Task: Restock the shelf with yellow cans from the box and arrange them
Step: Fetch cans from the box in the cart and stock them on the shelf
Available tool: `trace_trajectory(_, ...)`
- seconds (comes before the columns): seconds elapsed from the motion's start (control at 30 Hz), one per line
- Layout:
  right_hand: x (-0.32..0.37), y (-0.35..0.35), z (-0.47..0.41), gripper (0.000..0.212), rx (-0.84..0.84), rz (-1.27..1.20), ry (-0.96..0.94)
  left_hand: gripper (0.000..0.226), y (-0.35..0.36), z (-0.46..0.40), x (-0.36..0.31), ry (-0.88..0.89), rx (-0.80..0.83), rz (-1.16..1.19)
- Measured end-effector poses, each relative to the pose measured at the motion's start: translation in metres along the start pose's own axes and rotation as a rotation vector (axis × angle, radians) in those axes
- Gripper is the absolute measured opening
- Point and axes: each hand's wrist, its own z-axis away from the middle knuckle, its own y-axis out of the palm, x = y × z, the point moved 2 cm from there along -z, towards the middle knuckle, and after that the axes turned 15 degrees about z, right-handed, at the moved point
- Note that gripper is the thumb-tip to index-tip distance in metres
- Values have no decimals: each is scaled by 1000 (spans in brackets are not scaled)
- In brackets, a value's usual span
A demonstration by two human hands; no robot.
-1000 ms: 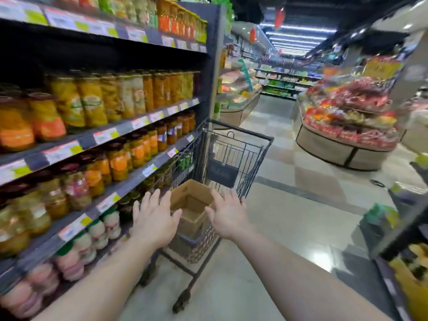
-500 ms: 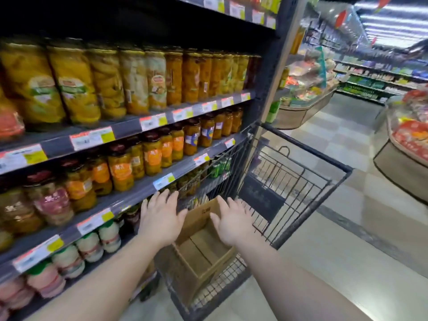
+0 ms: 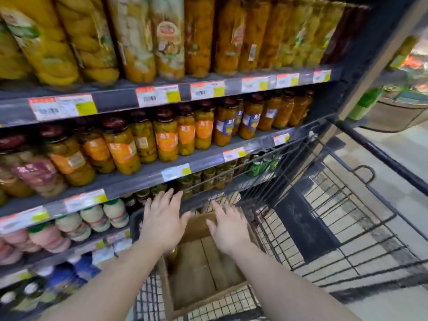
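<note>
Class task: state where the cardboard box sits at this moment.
In the head view the cardboard box sits low centre, inside the wire cart, right of the shelves, beneath both hands.

Your way down into the open cardboard box (image 3: 203, 269) is unobstructed; the cart's wire wall (image 3: 266, 225) bounds it right, packed shelf (image 3: 139, 181) jars left.

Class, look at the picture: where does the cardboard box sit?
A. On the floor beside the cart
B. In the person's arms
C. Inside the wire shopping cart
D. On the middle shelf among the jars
C: the open cardboard box stands inside the wire shopping cart, with the left hand and right hand held open above it.
</note>
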Motion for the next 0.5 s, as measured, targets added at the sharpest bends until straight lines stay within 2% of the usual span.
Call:
trace_trajectory(0.33, 26, 96, -43, 57, 96, -45, -148, 64, 54, 16, 61, -165, -17, -62)
trace_trajectory(0.5, 54, 168, -65, 73, 250, -9, -238, 66, 90, 17, 94, -140, -29, -99)
